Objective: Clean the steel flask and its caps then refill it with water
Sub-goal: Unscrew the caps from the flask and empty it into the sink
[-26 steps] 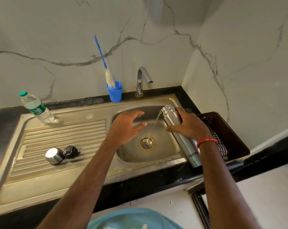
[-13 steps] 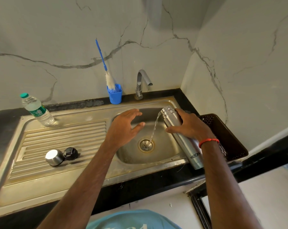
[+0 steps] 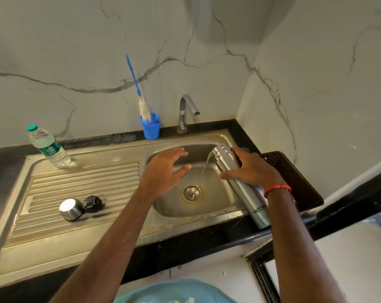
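My right hand (image 3: pixel 251 169) grips the steel flask (image 3: pixel 248 194) around its upper body. The flask is tilted with its open mouth to the upper left over the sink basin (image 3: pixel 220 206). A thin stream of water (image 3: pixel 204 167) runs from its mouth down toward the drain (image 3: pixel 191 193). My left hand (image 3: pixel 163 171) hovers open over the left side of the basin, fingers spread, holding nothing. The steel cap (image 3: pixel 71 209) and the black inner cap (image 3: pixel 92 204) lie side by side on the ribbed drainboard (image 3: pixel 75 182).
A tap (image 3: pixel 186 112) stands behind the basin, with no water seen at its spout. A blue cup (image 3: pixel 151 127) holds a bottle brush (image 3: pixel 144 110). A plastic water bottle (image 3: pixel 48 147) stands at the far left. A dark perforated basket (image 3: pixel 299 184) sits right of the sink.
The water stream from the flask has kept running and grown a little steadier. Both hands stay in nearly the same place; the view shifted slightly.
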`<move>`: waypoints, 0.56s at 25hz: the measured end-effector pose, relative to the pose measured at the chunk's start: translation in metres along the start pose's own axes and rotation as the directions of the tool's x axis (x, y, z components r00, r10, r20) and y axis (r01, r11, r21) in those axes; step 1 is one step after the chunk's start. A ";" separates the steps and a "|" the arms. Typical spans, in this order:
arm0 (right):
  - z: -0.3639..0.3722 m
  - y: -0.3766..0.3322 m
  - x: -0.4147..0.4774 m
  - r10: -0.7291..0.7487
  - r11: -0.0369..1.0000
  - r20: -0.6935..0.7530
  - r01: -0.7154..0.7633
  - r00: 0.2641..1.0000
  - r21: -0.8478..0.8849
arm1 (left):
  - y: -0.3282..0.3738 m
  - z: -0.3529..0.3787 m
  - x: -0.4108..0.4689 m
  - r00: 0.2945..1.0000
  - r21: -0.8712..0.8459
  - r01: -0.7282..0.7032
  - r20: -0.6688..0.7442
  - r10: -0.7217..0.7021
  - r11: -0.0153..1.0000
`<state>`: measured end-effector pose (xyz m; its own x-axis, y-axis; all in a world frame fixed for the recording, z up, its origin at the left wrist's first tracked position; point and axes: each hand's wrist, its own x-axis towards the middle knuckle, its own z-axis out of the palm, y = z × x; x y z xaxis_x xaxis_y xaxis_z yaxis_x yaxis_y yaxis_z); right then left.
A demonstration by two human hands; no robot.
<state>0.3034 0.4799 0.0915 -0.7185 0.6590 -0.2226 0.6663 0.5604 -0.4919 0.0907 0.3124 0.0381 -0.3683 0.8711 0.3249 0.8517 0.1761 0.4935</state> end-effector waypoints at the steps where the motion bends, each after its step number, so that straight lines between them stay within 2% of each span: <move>1: 0.000 0.000 -0.001 -0.001 1.000 0.000 0.001 1.000 -0.009 | 0.000 0.000 -0.001 1.000 0.003 0.001 0.000 -0.001 1.000; 14: 0.003 0.004 -0.006 0.023 0.998 0.039 -0.021 0.999 -0.062 | 0.003 -0.008 -0.008 1.000 0.020 0.011 -0.017 -0.010 1.000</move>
<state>0.3102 0.4769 0.0884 -0.7100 0.6519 -0.2662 0.6922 0.5764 -0.4343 0.0929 0.3023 0.0437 -0.3836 0.8612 0.3334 0.8551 0.1948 0.4805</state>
